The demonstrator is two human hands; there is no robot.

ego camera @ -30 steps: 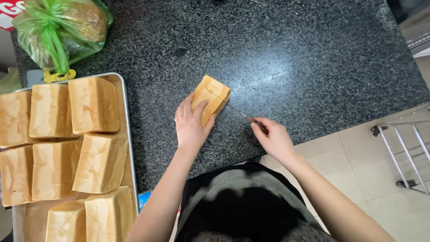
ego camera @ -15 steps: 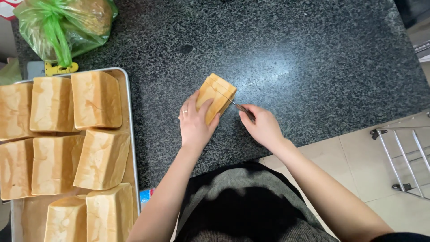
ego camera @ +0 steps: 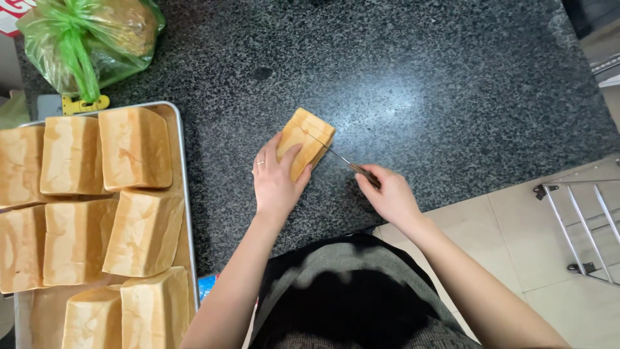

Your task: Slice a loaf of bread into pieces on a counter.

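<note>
Gripping the near end of a small bread block (ego camera: 309, 139), the left hand (ego camera: 276, 181) lies flat over it with fingers spread on its top, pinning it to the dark speckled stone counter (ego camera: 452, 84). From the far left: a metal tray (ego camera: 186, 213) at the counter's left edge holds a crowd of tall pale loaves (ego camera: 132, 147), packed side by side. Above the tray sits a tied green plastic bag (ego camera: 90, 35) with something brown inside, and a small yellow tool (ego camera: 82, 105) lies just below it. The bread block rests near the counter's middle, well apart from the tray. To its right, the right hand (ego camera: 391, 194) is closed around the handle of a thin knife (ego camera: 341, 158), whose blade lies across the block's top. Further right, past the counter's edge, a metal rack (ego camera: 581, 220) stands on the tiled floor.
</note>
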